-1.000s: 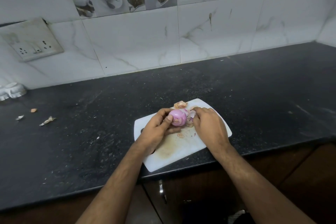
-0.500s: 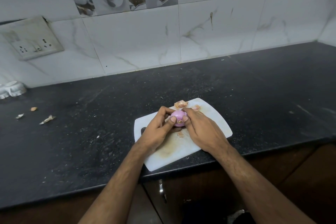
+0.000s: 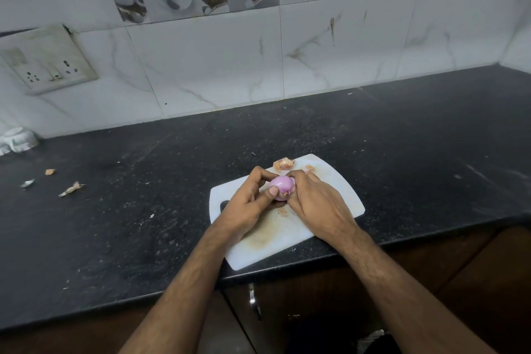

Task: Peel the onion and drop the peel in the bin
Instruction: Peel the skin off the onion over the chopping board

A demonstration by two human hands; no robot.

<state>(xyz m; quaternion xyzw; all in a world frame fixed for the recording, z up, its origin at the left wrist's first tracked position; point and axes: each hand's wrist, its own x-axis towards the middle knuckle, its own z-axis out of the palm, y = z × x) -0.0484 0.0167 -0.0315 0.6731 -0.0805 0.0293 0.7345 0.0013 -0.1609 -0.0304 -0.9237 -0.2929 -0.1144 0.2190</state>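
A small purple onion (image 3: pixel 282 185), mostly bare of skin, is held just above the white cutting board (image 3: pixel 339 190). My left hand (image 3: pixel 248 204) grips it from the left, thumb pressed on its front. My right hand (image 3: pixel 316 204) curls its fingers round the onion's right side. A dry peel piece (image 3: pixel 283 163) lies at the board's far edge, another scrap (image 3: pixel 309 168) beside it, and a small bit (image 3: pixel 282 211) sits on the board below the onion. No bin is in view.
The board lies on a black stone counter (image 3: pixel 402 158) near its front edge. Peel scraps (image 3: pixel 71 188) lie at the left, a white object (image 3: pixel 17 141) at the far left by the tiled wall. A wall socket (image 3: pixel 47 62) is above. Cabinet doors (image 3: pixel 474 282) are below.
My right hand moved in from the right and closed on the onion. The loose skin that stuck out at the onion's right side is no longer visible.
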